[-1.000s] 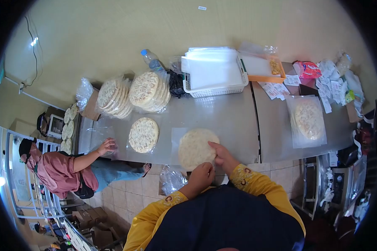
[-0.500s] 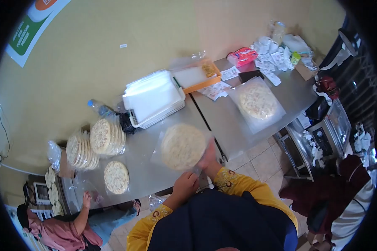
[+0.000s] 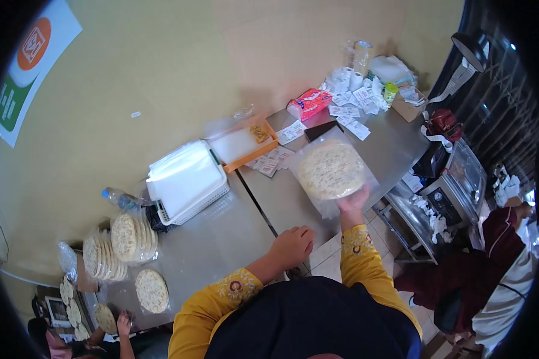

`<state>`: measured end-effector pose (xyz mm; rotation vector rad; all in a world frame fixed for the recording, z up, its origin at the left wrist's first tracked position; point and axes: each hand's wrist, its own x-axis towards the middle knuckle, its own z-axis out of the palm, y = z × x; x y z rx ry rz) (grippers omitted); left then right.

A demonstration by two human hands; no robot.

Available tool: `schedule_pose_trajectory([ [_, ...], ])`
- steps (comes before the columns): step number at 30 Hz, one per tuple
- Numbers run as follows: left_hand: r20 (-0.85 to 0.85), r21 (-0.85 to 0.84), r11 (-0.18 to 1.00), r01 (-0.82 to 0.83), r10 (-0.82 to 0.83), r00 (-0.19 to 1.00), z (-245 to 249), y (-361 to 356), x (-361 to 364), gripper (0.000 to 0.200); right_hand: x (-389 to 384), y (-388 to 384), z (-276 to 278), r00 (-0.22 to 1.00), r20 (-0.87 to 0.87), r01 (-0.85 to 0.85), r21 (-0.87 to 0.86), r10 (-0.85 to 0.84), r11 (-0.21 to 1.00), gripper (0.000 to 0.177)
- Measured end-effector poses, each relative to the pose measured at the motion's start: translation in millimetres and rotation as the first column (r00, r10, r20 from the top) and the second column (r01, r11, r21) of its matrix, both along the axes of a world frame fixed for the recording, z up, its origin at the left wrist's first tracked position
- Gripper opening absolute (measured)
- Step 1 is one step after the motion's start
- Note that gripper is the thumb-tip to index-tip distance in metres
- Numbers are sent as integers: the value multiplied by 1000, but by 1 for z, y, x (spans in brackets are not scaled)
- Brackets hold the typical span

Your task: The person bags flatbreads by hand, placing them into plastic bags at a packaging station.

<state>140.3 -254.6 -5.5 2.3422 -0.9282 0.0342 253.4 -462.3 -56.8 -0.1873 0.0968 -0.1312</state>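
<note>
A round, pale flatbread in a clear plastic bag point(image 3: 332, 170) lies over the right part of the metal table. My right hand point(image 3: 353, 200) grips its near edge, the fingers partly hidden under the bag. My left hand point(image 3: 293, 246) is curled over the front edge of the table, left of the bag; its fingertips are bent, and whether they hold anything is hidden. Another bagged flatbread point(image 3: 152, 291) lies flat at the left, in front of stacked bagged flatbreads point(image 3: 126, 238).
A white basket of sheets point(image 3: 188, 185) and an orange tray point(image 3: 245, 143) stand along the wall. Behind are a red packet point(image 3: 309, 104) and papers point(image 3: 353, 127). A co-worker's hand point(image 3: 124, 323) is at lower left, another person point(image 3: 491, 257) at right.
My right hand has moved right with a bagged flatbread, over where another lay. My left hand has come away from the bag. The view has turned right, and the co-worker now has a flatbread nearby.
</note>
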Motion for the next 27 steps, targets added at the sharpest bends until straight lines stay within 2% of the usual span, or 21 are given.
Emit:
schedule_pose_trajectory([
  [2,-97,71,997,23,-16,995,-15,4,-1,16,15,-22,-22,994,-112,-6,65,13,998,76],
  [7,-324,211,977,11,59,944,-26,36,-6,22,23,-49,-20,969,-207,-132,17,132,991,82],
  [11,-402,182,982,-51,122,908,-35,60,-16,23,21,-68,-13,912,-355,-237,-41,208,971,88],
  [13,-470,177,976,-131,200,859,-31,72,-27,23,14,-76,-3,842,-537,-173,-175,54,969,92],
  [14,-501,165,971,-172,232,833,-32,80,-34,23,8,-75,12,796,-595,-91,-300,-112,950,90],
  [15,-531,153,964,-218,266,805,-33,86,-41,23,4,-74,18,735,-620,-24,-429,-275,903,88],
  [16,-557,138,954,-265,296,776,-35,94,-48,23,5,-88,-1,761,-450,80,-650,-468,756,80],
  [17,-568,110,937,-331,332,753,-36,102,-57,24,13,-95,-14,759,-224,205,-809,-611,551,73],
  [19,-593,48,893,-447,385,707,-41,115,-77,25,26,-55,32,742,63,337,-896,-668,290,62],
  [20,-635,39,853,-520,423,647,-40,121,-87,25,26,-29,57,711,209,408,-900,-672,152,57],
  [22,-710,25,765,-643,467,527,-36,131,-106,27,41,32,89,791,334,387,-922,-513,-3,50],
  [24,-704,32,675,-737,539,463,-43,143,-130,28,79,91,76,888,431,416,-901,-158,-120,47],
  [25,-700,34,624,-781,572,427,-48,147,-142,29,99,132,54,874,481,469,-872,-67,-139,47],
  [26,-679,42,582,-812,613,405,-49,151,-154,29,91,179,76,892,437,444,-894,114,-53,49],
  [27,-656,51,537,-842,654,377,-50,154,-167,29,109,219,51,788,536,595,-790,303,-150,50],
])
